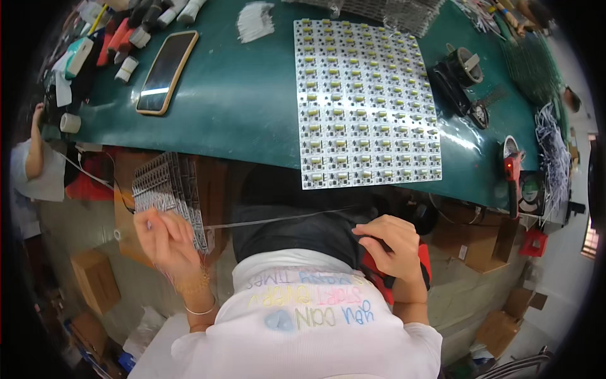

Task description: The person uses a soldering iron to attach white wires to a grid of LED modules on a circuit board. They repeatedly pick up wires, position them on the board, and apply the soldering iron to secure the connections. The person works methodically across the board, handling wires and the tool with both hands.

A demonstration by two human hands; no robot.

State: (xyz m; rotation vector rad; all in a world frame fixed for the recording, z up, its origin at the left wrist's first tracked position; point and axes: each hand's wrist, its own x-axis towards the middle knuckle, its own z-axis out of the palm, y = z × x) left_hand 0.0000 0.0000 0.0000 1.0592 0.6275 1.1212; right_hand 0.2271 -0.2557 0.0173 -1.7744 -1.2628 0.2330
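A thin pale strand (pixel 271 220) stretches across above my lap, between my two hands. At its left end my left hand (pixel 167 239) is raised, its fingers curled together in a pinch on the strand. My right hand (pixel 390 245) is held lower right of the strand's far end, thumb and forefinger close together. Whatever is between those fingertips is too small to make out. In front of me a large panel of small circuit boards (pixel 369 104) with yellow parts lies on the green table, overhanging its near edge slightly. Stacked grey boards (pixel 170 189) stand beside my left hand.
A phone (pixel 166 72) lies on the green table (pixel 246 95), with a bundle of white pieces (pixel 255 22) farther back. To the right are a black tape roll (pixel 466 66), a red-handled tool (pixel 512 177) and hanging white wires (pixel 552 155). Cardboard boxes (pixel 95 281) stand on the floor.
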